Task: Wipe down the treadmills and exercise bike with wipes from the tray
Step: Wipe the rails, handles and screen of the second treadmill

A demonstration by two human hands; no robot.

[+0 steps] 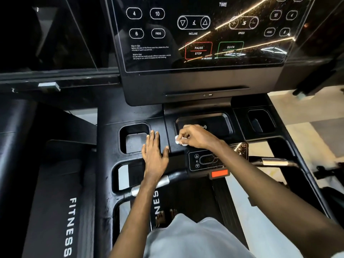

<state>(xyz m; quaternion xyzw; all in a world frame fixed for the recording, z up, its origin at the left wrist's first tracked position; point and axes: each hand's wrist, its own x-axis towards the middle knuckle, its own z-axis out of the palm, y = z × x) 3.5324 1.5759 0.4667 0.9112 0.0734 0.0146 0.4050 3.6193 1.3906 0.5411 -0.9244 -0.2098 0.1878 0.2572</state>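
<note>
Treadmill [186, 81] in hand w/ a person standing on it. A 2nd treadmill [55, 183] lies off the outer side of the left grip [155, 153]. No exercise bike or wipe tray in shot, so prob. early-to-mid job at best. Display panel [204, 34], well above both grips, shows specks and streaks in the glare; can't tell if that's dust or wet from wiping. Console deck [111, 131] under the grips is the bit being worked. Centre recess [214, 125] sits under and just beyond the right grip [195, 136]; the square pocket [134, 140] is at the left grip's fingertips. Small incline keypad [204, 161] is just below the right wrist, no sign it's been done. Left grip lies flat, fingers straight, pressing the deck as a brace, holding nothing. Right grip is curled round a balled white wipe [179, 140], which pokes out on the side toward the left grip and touches the recess's near edge. Left to do, by my read: rest of this console, handlebar [163, 180], 2nd treadmill, bike.
</note>
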